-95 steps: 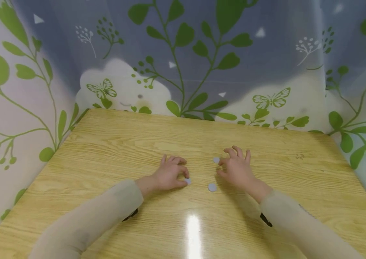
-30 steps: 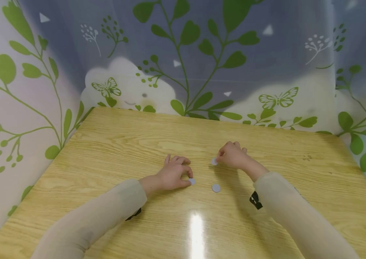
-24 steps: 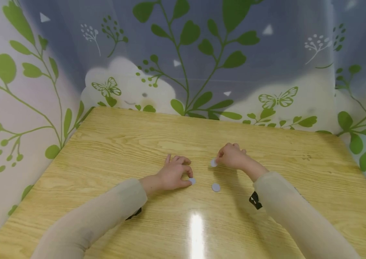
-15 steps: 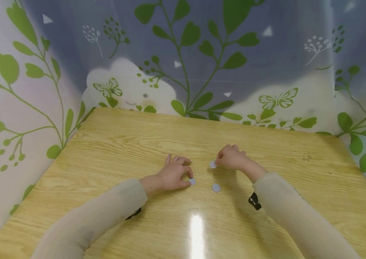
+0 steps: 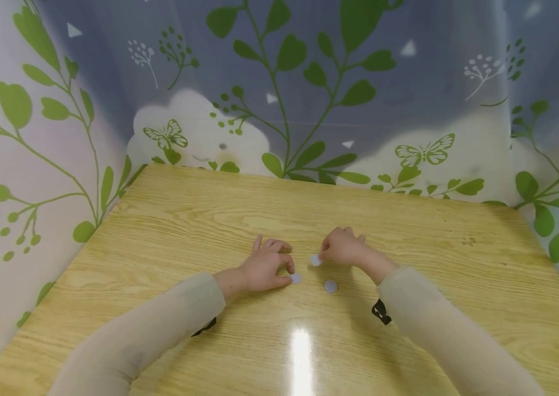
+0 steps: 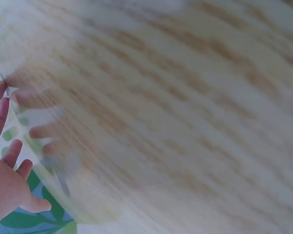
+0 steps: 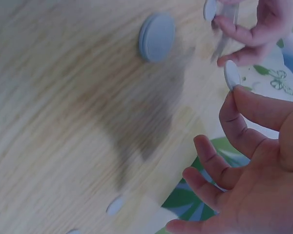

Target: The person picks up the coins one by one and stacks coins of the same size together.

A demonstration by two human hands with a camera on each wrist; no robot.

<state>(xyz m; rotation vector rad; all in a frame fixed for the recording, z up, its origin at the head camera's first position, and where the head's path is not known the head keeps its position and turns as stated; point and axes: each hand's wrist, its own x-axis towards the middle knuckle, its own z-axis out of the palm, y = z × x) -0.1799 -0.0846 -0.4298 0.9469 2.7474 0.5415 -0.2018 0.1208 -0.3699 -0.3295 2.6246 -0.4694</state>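
My left hand [image 5: 265, 267] pinches a small pale disc [image 5: 296, 279] between thumb and index finger, low over the wooden table. My right hand [image 5: 344, 246] grips another pale disc [image 5: 315, 260] by its edge with thumb and index fingertips; the other fingers are spread in the right wrist view. Between and nearer me lies a third spot, a round pale disc [image 5: 331, 286], which looks like two discs stacked [image 7: 157, 37] in the right wrist view. The left wrist view catches only my left fingers [image 6: 0, 117] at its edge, with a thin disc edge between them.
The wood-grain table [image 5: 200, 203] is bounded by a printed wall [image 5: 309, 77] with leaves and butterflies at the back and sides. Small brown marks [image 5: 469, 241] show at the right. A pale oval [image 7: 115, 205] appears low in the right wrist view; its kind is unclear.
My right hand, spread beside the far disc earlier, has pinched it and carried it left and nearer me, toward my left hand. The left hand stays about in place with its disc.
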